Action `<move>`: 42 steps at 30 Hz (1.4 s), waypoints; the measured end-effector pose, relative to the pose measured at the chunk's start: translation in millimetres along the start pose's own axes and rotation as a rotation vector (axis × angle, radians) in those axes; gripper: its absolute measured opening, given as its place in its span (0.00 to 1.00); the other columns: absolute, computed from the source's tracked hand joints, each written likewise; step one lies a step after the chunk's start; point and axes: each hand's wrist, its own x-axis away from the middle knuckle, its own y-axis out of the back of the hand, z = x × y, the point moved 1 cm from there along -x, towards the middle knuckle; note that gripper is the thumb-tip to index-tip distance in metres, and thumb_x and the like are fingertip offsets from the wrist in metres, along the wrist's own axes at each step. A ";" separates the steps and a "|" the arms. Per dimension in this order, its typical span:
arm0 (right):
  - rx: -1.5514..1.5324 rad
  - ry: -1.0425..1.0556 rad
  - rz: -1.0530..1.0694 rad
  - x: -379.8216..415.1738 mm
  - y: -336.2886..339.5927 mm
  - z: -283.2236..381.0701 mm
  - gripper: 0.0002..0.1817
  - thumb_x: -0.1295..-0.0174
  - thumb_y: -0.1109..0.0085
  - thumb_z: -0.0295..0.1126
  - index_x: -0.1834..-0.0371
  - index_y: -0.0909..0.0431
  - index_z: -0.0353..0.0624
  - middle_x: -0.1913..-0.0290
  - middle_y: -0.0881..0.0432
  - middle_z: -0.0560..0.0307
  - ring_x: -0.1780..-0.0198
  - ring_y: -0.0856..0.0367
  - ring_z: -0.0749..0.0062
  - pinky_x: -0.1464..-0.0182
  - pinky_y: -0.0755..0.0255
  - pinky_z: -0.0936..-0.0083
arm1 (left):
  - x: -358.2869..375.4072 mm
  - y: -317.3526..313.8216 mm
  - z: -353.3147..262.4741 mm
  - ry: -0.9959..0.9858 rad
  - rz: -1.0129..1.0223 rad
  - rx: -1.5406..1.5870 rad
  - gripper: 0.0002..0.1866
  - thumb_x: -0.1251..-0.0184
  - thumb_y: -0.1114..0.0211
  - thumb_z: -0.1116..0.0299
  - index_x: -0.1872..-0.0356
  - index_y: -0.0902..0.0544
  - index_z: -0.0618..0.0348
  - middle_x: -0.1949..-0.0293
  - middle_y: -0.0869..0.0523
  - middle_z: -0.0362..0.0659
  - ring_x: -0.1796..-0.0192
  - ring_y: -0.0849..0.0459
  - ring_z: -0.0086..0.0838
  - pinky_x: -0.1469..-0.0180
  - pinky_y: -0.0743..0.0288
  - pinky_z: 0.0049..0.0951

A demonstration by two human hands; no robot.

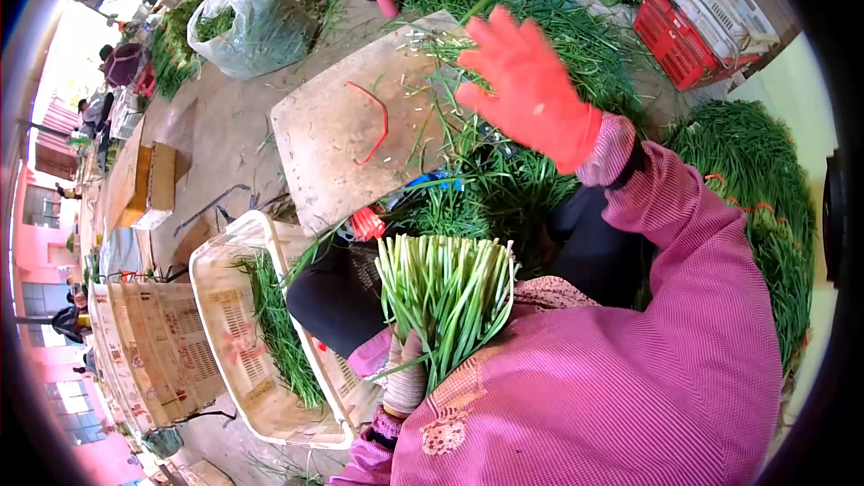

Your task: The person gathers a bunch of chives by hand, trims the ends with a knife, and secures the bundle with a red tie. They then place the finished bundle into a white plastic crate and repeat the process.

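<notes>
While clasping the bunch [447,292] in the left hand's [407,380] curled fingers at six o'clock, holding up the right hand [531,90], fingers splayed and empty, at one o'clock.

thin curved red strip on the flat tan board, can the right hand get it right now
Probably yes: the right hand in its orange-red glove is spread open beside the flat tan board, with only loose green stalks seen between it and the thin curved red strip.
</notes>
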 end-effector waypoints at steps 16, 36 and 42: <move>-1.036 0.497 0.798 65.8 -39.0 121.2 0.10 0.43 0.39 0.40 0.63 0.16 0.49 0.45 0.19 0.59 0.28 0.37 0.43 0.28 0.49 0.39 | -1.1 -13.7 0.0 -0.184 0.046 -0.224 0.25 0.30 0.37 0.76 0.33 0.30 0.57 0.42 0.18 0.45 0.44 0.18 0.30 0.42 0.22 0.29; -0.968 0.045 1.109 49.2 -20.3 101.2 0.16 0.43 0.36 0.46 0.66 0.18 0.44 0.65 0.15 0.52 0.57 0.17 0.54 0.55 0.26 0.59 | 4.8 -21.1 -6.2 -0.110 0.001 -0.167 0.23 0.28 0.39 0.75 0.34 0.29 0.57 0.41 0.19 0.44 0.44 0.19 0.30 0.42 0.23 0.28; -0.915 0.044 0.811 49.2 -36.2 78.8 0.11 0.39 0.41 0.40 0.69 0.18 0.44 0.68 0.17 0.56 0.62 0.18 0.56 0.52 0.28 0.58 | -4.7 -9.0 8.5 -0.164 0.070 -0.079 0.24 0.29 0.40 0.78 0.33 0.31 0.57 0.43 0.18 0.43 0.47 0.17 0.28 0.45 0.20 0.28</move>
